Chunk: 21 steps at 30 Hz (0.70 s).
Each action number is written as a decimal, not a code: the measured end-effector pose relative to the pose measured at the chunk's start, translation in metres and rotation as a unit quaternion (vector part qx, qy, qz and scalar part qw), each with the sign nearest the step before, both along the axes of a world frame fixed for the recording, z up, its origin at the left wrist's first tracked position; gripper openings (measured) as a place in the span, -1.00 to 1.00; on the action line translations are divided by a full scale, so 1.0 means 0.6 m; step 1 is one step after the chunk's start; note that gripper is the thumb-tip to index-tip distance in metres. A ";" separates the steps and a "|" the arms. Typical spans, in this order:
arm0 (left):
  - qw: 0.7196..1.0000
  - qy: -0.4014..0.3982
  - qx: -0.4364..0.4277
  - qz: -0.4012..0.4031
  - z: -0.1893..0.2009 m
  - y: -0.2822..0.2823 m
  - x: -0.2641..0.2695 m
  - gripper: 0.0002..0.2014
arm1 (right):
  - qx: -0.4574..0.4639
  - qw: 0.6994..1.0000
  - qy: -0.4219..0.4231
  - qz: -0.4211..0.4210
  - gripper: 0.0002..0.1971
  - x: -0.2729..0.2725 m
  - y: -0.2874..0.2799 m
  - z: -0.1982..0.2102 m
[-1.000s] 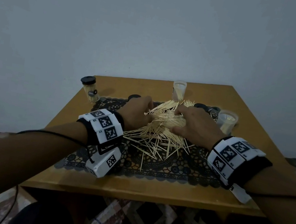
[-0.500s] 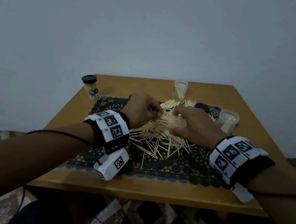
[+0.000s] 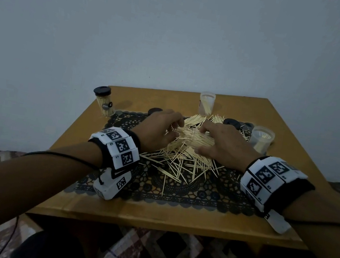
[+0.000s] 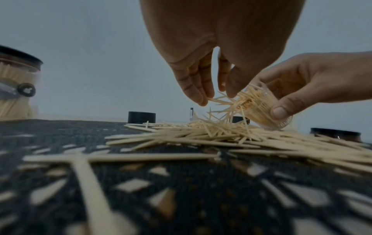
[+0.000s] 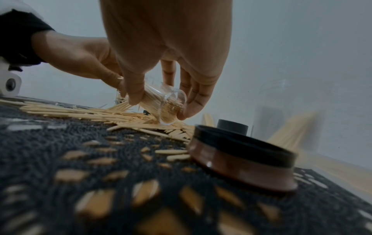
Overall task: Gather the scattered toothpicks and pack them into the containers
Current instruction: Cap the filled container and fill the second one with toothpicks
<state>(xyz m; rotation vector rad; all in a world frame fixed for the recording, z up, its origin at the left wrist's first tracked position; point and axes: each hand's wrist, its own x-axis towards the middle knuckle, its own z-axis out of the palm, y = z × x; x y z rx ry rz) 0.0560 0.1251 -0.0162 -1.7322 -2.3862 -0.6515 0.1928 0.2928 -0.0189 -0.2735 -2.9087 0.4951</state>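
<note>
A: R hand (image 4: pixel 314 82) grips clear cup (image 4: pixel 267 109), tilted over toothpick pile (image 3: pixel 185 153) on mat; L hand (image 4: pixel 201 66), fingers loose, feeds picks in.
B: Risk: cup's crammed; more tilt, contents slide out.

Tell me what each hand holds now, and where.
Right hand grips the tilted clear plastic toothpick container round its side wall. Left hand holds nothing; its fingertips touch protruding toothpicks.
</note>
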 end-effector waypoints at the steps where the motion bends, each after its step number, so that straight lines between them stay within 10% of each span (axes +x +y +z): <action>1: 1.000 -0.001 0.000 -0.001 -0.003 0.000 0.003 -0.79 | -0.001 1.000 0.000 0.001 -0.49 0.000 0.000 0.000; 21: 0.994 -0.072 0.080 0.017 0.000 0.000 0.011 -0.84 | 0.001 0.999 0.029 0.025 -0.51 0.001 -0.022 0.000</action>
